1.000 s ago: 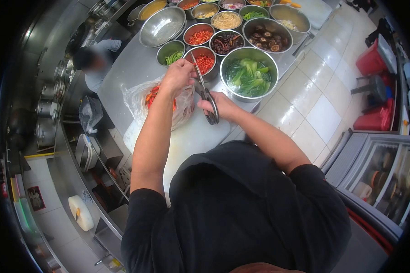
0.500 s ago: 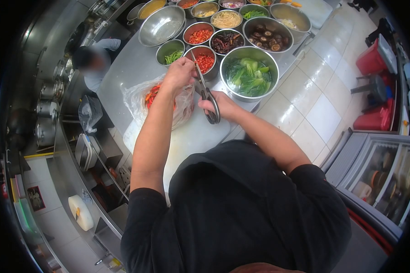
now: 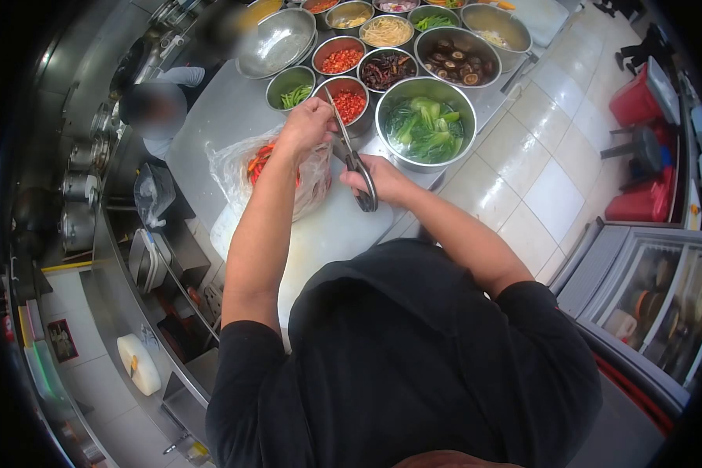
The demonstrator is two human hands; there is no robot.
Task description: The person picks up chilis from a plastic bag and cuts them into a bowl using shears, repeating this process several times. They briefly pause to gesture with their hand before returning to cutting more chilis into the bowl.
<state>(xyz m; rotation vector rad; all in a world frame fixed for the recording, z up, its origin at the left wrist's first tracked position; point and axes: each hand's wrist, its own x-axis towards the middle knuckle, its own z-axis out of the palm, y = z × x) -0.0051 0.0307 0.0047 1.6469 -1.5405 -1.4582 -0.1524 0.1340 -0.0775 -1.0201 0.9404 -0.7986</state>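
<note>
My right hand [image 3: 380, 181] is wrapped around the black handles of scissors [image 3: 356, 165], whose blades point up toward the bowls. My left hand [image 3: 310, 123] is pinched shut beside the blade tips, at the near edge of a steel bowl of chopped red chillies [image 3: 351, 108]. Whatever its fingers hold is hidden. Below my left wrist lies a clear plastic bag [image 3: 313, 187] with whole red chillies [image 3: 260, 162] inside. The bag rests partly on a white cutting board [image 3: 343, 226].
A pot of leafy greens in water [image 3: 427, 125] stands right of the scissors. Around it are bowls of mushrooms [image 3: 459, 64], dried chillies [image 3: 388, 72] and cut green vegetables [image 3: 295, 95]. A co-worker [image 3: 160, 113] is at the left; a fridge [image 3: 639, 304] stands right.
The scissors' handles have come closer together in my right hand. My left hand stays nearly still. The co-worker's head has shifted, and a blurred shape appears at the top left.
</note>
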